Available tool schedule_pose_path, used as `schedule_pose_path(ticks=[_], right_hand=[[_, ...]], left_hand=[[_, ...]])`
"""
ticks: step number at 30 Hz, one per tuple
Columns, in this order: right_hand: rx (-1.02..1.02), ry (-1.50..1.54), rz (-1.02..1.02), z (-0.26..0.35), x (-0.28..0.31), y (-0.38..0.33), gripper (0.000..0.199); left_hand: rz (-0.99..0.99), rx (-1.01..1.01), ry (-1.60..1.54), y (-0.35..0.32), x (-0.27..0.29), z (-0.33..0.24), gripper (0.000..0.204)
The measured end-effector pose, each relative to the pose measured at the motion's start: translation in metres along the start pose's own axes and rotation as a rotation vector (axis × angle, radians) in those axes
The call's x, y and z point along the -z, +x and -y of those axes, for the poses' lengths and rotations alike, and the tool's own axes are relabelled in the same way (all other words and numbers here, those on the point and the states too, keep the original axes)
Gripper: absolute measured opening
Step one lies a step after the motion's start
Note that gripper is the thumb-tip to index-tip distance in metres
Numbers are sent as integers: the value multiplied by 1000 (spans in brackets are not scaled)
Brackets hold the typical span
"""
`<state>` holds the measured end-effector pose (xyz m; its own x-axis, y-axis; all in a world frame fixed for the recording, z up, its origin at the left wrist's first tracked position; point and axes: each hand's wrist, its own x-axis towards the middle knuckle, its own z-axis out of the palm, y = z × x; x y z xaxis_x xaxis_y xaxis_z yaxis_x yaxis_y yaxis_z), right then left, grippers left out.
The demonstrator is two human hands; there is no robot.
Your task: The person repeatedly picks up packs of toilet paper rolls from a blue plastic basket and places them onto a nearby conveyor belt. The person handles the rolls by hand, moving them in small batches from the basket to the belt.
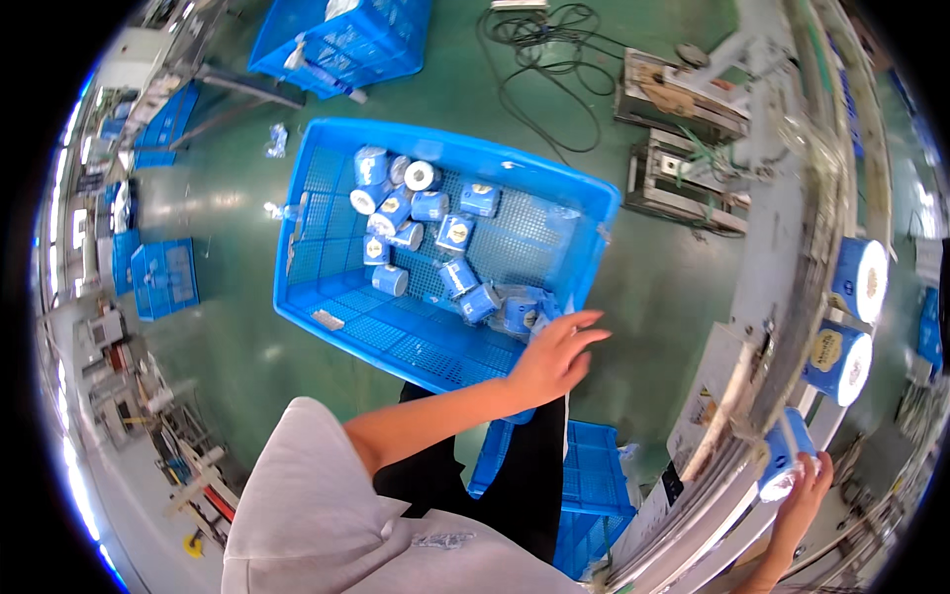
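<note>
My left hand [556, 362] is over the near right corner of a large blue plastic crate [435, 134], fingers stretched apart, with nothing in it. Inside that crate lie several blue-wrapped paper rolls [455, 233], mostly toward its left and middle. Crumpled clear and blue film [524, 309] sits in the corner close to my left hand. Far to the right, my right hand [807, 495] has its fingers round the end of a blue-wrapped paper roll [787, 450] on a conveyor. Two more wrapped rolls [837, 362] stand in line beyond it, white ends facing right.
The conveyor rail [792, 337] runs along my right side. Another blue crate [589, 475] is by my legs, and a further one [346, 45] stands beyond the big crate. Coiled black cable [554, 49] and a metal machine base [683, 173] are on the green floor.
</note>
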<state>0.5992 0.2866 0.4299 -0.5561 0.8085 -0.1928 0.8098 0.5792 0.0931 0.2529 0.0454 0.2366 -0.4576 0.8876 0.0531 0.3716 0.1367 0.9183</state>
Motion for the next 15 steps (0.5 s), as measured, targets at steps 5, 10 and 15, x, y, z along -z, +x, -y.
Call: schedule_pose_path(ticks=[5, 10, 15], right_hand=[[7, -230, -275, 30, -10, 67, 48], [359, -1, -509, 250, -12, 100, 30], [613, 604, 21, 512, -191, 113, 37]], left_hand=[[-38, 340, 168, -116, 68, 110, 42], [-159, 733, 397, -183, 120, 279, 45], [-76, 1281, 443, -245, 178, 454, 61]])
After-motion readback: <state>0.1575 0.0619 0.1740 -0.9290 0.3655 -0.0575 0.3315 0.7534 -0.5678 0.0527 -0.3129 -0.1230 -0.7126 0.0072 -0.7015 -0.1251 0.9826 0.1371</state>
